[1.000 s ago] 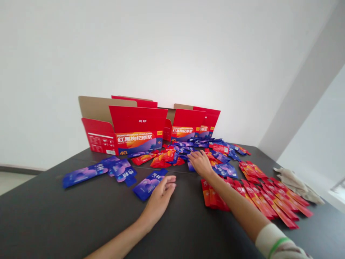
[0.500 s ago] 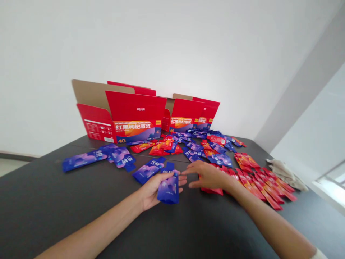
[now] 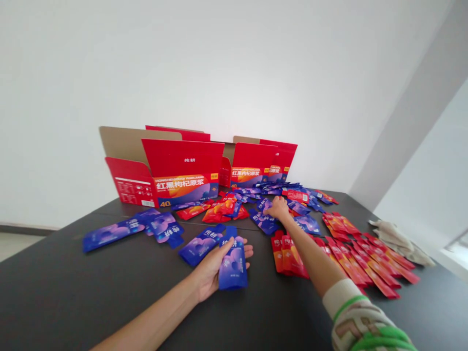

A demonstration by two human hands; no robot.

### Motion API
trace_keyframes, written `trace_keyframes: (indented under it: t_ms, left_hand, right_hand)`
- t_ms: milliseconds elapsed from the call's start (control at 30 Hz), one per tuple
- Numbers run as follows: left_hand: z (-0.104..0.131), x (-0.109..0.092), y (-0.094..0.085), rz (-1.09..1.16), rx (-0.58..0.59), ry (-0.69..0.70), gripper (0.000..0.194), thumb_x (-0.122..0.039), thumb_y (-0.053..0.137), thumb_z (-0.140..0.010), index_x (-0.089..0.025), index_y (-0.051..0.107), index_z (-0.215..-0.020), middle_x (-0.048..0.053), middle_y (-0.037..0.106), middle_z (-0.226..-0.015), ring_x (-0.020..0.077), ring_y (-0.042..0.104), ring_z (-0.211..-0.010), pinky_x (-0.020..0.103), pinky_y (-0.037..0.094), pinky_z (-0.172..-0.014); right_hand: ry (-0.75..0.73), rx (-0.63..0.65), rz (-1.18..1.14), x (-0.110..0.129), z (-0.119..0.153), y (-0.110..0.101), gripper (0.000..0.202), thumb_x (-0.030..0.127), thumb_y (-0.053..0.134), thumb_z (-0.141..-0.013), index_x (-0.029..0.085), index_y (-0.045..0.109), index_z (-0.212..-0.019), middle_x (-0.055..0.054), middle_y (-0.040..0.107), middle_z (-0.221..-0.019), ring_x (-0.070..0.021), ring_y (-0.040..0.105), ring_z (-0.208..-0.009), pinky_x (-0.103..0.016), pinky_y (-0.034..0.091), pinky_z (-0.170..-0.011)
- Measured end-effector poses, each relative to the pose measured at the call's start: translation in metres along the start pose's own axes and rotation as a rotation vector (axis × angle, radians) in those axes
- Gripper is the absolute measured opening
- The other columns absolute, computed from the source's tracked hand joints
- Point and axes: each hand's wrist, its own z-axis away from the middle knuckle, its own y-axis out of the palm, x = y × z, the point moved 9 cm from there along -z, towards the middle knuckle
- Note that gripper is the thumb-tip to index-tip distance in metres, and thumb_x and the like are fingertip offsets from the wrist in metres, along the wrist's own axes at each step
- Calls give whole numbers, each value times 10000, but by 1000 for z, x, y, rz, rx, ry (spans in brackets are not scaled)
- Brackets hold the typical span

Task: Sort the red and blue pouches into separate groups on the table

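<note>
My left hand (image 3: 215,265) holds a blue pouch (image 3: 233,268) printed with purple berries, thumb on top and fingers beneath. Just left of it, another blue pouch (image 3: 200,246) lies flat on the dark table. My right hand (image 3: 278,208) is stretched out over the pile, its fingers closed at the edge of a blue pouch (image 3: 263,222); the fingertips are partly hidden. Around that hand are more blue pouches (image 3: 307,224) and a red pouch (image 3: 296,196). Under my right forearm, several red pouches (image 3: 288,256) form an overlapping row.
Open red cartons stand at the back, a large one (image 3: 183,165) on the left and others (image 3: 252,161) beside it. Blue pouches (image 3: 113,233) lie at the left, red pouches (image 3: 376,263) at the right. A beige cloth (image 3: 400,241) rests at the table's right edge.
My right hand has moved forward from beside my left hand to the blue pouches in the pile. My left hand keeps its blue pouch. The view has tilted up slightly.
</note>
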Motion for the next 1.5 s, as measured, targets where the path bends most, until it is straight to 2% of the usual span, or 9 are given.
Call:
trace_keyframes:
  t_ms: [233, 400, 533, 733, 900, 1000, 1167, 1367, 1500]
  left_hand:
    - [2, -17, -2, -50, -114, 149, 352, -418, 576, -867, -157, 603, -1100, 119, 678, -1094, 195, 678, -905, 305, 581, -758]
    - [14, -9, 22, 3, -62, 147, 396, -473, 612, -829, -166, 614, -1079, 84, 700, -1012, 174, 689, -806, 264, 579, -715]
    - [20, 4, 33, 13, -67, 151, 315, -212, 695, -776, -162, 612, -1076, 75, 708, -1006, 185, 691, -846, 265, 567, -764]
    - [19, 24, 55, -7, -8, 37, 217, -175, 647, -789, -104, 648, -994, 123, 720, -920, 210, 699, -784, 297, 563, -733]
    - [17, 47, 104, 37, 35, 26, 257, -263, 725, -738, -146, 653, -954, 50, 707, -779, 168, 662, -631, 276, 536, -638]
    - [13, 70, 141, 45, 61, 64, 293, -297, 753, -710, -150, 653, -942, 28, 690, -770, 151, 645, -646, 265, 516, -688]
    - [9, 112, 190, -129, 237, 68, 469, -416, 741, -715, -156, 590, -1075, 111, 643, -1095, 241, 600, -1017, 341, 441, -920]
    - [8, 109, 178, -628, 220, 209, 430, -416, 685, -759, -211, 580, -1122, 99, 552, -1241, 273, 449, -1206, 343, 330, -999]
    - [4, 108, 175, -765, 267, 288, 343, -382, 649, -784, -243, 609, -1095, 66, 561, -1223, 254, 487, -1150, 324, 340, -976]
  right_hand:
    - [166, 70, -402, -10, 29, -8, 269, 358, 539, -930, 118, 586, -1041, -57, 610, -990, -176, 608, -839, -313, 522, -733]
    - [247, 157, -1020, 30, 121, 38, 229, 361, 566, -856, 168, 503, -961, -17, 596, -869, -143, 581, -762, -238, 479, -655]
    - [193, 129, -907, 54, 175, 62, 214, 399, 474, -898, 188, 447, -880, -1, 519, -774, -134, 524, -671, -238, 426, -585]
    - [12, 51, -480, 27, 177, 23, 233, 396, 512, -906, 184, 503, -809, -17, 559, -754, -150, 525, -678, -262, 407, -618]
    - [100, 137, -935, 6, 207, 3, 388, 473, 503, -912, 213, 511, -1199, -58, 598, -1136, -175, 575, -1025, -315, 479, -891]
    - [268, 13, -1042, -13, 234, -7, 512, 509, 546, -880, 244, 466, -1311, -47, 534, -1288, -182, 510, -1173, -341, 424, -1009]
    - [578, -68, -1120, -90, 283, -33, 552, 471, 647, -816, 223, 519, -1293, -55, 638, -1137, -195, 630, -969, -310, 525, -845]
    - [862, -305, -759, -268, 344, -111, 410, 366, 615, -827, 171, 595, -1188, -80, 687, -982, -183, 654, -747, -250, 525, -614]
    - [944, -350, -603, -343, 356, -127, 295, 277, 579, -839, 135, 612, -1096, -76, 690, -894, -169, 638, -731, -248, 508, -658]
